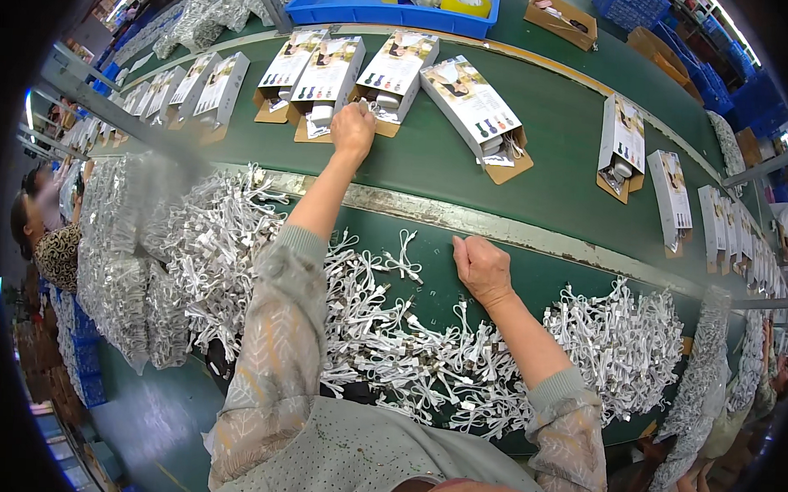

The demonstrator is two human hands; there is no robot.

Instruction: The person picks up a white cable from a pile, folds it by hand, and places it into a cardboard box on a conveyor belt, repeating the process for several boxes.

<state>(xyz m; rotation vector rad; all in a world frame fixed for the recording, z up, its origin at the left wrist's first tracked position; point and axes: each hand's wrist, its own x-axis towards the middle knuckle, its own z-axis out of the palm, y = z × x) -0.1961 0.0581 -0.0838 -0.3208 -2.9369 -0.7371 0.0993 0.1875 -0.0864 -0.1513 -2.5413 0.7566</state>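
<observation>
My left hand [353,130] is closed at the open lower end of a white printed box [400,64]. A bit of white cable shows by its fingertips, beside the box flap. My right hand [483,268] is a loose fist above the green bench, its palm and inner fingers hidden. Just left of it lies a single tied white cable [402,257]. A wide heap of tied white cables [408,342] with metal plugs spreads below both hands. Close to my left hand stands another white box [331,66]; a further box [473,101] lies tilted, its brown flap open and white contents showing.
A metal rail [464,221] separates the cable bench from the green belt [553,165]. More boxes line the belt on both sides. A blue tray [376,15] with tape sits behind. Plastic-wrapped cable bundles [120,262] are stacked left; a person [54,243] is beyond them.
</observation>
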